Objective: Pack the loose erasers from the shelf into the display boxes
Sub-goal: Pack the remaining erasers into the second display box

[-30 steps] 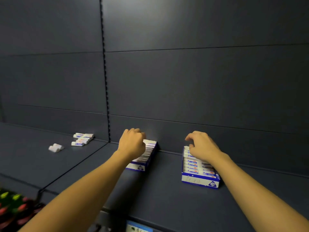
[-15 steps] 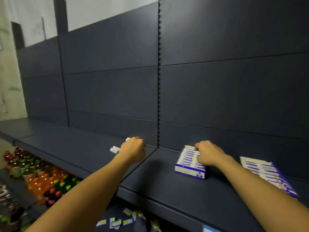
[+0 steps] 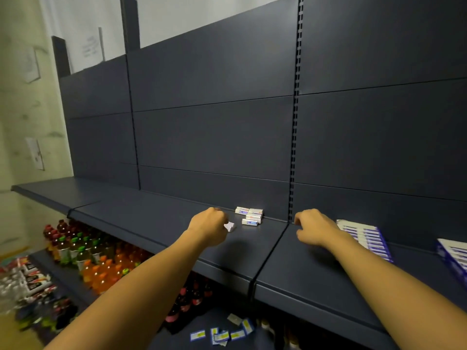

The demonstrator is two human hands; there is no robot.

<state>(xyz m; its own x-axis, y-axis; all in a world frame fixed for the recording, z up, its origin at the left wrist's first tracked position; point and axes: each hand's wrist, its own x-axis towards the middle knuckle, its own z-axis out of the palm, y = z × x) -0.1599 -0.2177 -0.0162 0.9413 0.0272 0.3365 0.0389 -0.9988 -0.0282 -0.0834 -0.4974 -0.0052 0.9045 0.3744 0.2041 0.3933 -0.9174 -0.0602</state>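
A dark blue-grey metal shelf (image 3: 156, 223) runs from the far left to the right edge, made of sections butted together at narrow seams, with a matching panelled back wall rising behind it. Against that wall, just left of the slotted upright, lies a small cluster of loose erasers (image 3: 249, 215) in white sleeves with blue print. A little nearer the front edge sits a white unwrapped piece (image 3: 230, 226) (its exact kind is hard to tell). On the next section to the right a display box (image 3: 364, 236) of erasers rests flat, and a second display box (image 3: 453, 256) lies at the right edge, cut off.
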